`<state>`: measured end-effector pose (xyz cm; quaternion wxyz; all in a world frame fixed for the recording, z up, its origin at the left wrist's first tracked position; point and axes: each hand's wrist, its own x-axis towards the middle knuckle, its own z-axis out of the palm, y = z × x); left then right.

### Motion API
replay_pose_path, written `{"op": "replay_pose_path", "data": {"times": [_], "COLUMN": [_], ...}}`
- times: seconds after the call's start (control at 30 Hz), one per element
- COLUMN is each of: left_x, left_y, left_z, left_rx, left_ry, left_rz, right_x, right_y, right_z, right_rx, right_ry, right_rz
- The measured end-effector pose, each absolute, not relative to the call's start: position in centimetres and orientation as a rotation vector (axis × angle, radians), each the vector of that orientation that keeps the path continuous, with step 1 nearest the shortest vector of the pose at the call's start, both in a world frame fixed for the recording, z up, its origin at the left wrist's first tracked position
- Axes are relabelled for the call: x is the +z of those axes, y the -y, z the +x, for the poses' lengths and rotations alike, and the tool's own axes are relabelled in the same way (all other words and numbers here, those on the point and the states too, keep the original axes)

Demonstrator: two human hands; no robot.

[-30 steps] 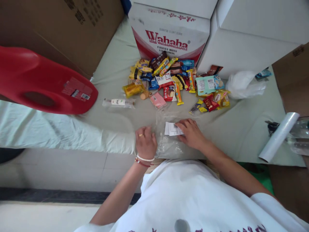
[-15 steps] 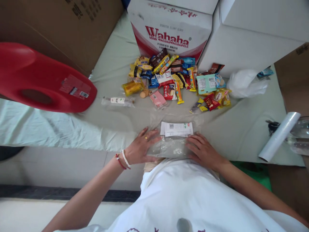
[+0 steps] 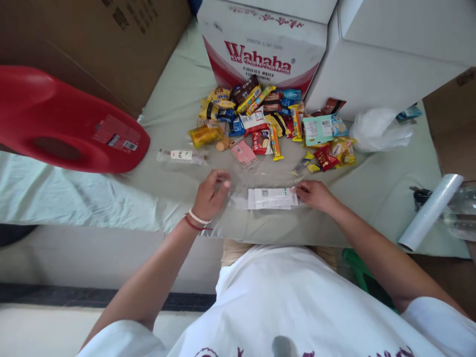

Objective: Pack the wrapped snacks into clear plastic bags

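Two white paper packets (image 3: 273,198) with printed labels lie side by side, overlapping, in front of me on the cloth. A sheet of clear plastic film (image 3: 241,200) is around them, its near part folded over. My right hand (image 3: 315,195) pinches the film at the packets' right end, fingertips closed together. Just left of the film is my left hand (image 3: 213,192), slightly raised and a little blurred. Its thumb and forefinger are apart in a curve, with nothing visible between them.
Several wrapped snacks (image 3: 260,119) are piled against a Wahaba-style printed white carton (image 3: 260,44). A red plastic jug (image 3: 74,124) lies at left, near a narrow clear packet (image 3: 181,155). On the right are a white plastic bag (image 3: 379,131) and a film roll (image 3: 431,210).
The film's near edge has been folded away from me over the packets. Both hands have moved forward; the right has gone from lying flat to pinching, the left has lifted off.
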<state>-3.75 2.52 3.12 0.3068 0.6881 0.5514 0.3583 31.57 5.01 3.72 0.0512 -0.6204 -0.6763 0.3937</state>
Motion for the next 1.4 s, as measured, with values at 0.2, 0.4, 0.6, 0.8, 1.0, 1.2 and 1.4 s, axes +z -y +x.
{"op": "replay_pose_path", "data": {"times": [0.2, 0.4, 0.6, 0.8, 1.0, 1.2, 1.4], "left_x": [2.3, 0.6, 1.3, 2.3, 2.3, 3.1, 5.0], "left_y": [-1.3, -3.4, -4.5, -5.9, -5.7, -4.6, -2.9], "left_z": [-3.2, -1.0, 0.8, 1.4, 1.5, -0.8, -0.1], "left_rx": [0.852, 0.703, 0.719, 0.332, 0.251, 0.394, 0.664], "left_ry": [-1.169, -1.93, -2.003, -1.993, -1.969, -1.892, -1.436], "left_rz": [2.03, 1.917, 1.827, 1.764, 1.909, 1.819, 1.077], "right_x": [3.8, 7.1, 9.1, 6.2, 8.8, 8.6, 5.9], "right_y": [-5.2, -6.4, -10.7, -13.5, -11.3, -4.2, -1.4], "right_z": [31.3, 32.2, 26.5, 22.0, 23.6, 24.3, 24.5], "right_rx": [1.187, 0.917, 0.389, 0.5, 0.571, 0.52, 0.499], "right_ry": [2.144, 2.449, 2.576, 2.716, 2.721, 3.088, 3.036], "right_rz": [-1.936, -2.003, -1.751, -1.909, -1.399, -0.996, -1.039]}}
